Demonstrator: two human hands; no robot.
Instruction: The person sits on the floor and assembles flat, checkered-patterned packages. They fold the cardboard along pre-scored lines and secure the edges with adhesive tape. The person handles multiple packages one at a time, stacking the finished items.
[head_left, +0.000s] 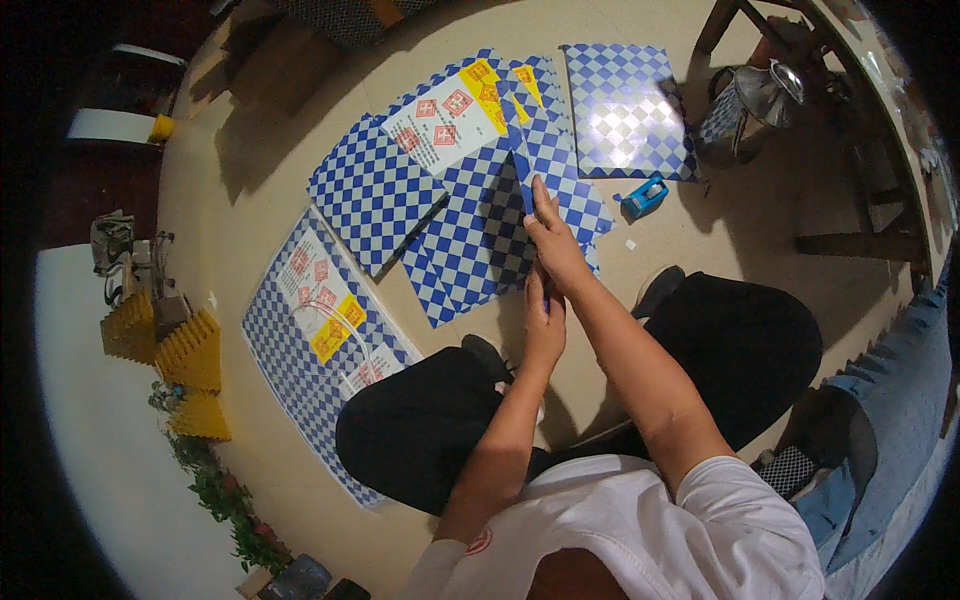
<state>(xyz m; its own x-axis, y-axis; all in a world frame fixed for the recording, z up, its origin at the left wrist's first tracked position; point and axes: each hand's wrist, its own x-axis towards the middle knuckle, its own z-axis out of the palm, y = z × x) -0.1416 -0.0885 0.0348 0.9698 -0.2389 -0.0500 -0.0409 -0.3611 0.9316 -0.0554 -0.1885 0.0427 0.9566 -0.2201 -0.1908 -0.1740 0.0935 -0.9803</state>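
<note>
In front of my knees I hold a blue-and-white checkered board [518, 150] on its edge, seen almost edge-on. My right hand [556, 243] is wrapped round its upper part. My left hand [544, 322] is closed on its near end, just below the right one. Under and beyond it lie checkered sheets [478, 210] with white and yellow printed panels, overlapping on the floor. A flat checkered box [375, 190] rests on them to the left. A blue tape dispenser [644, 197] stands to the right of my hands.
Another checkered box [630, 110] lies at the back right. To the left is a checkered stack [300, 330] with a pale cord on it. A metal-topped container [750, 105] stands by a wooden table leg. Yellow corrugated pieces [188, 355] and plants [225, 490] line the left wall.
</note>
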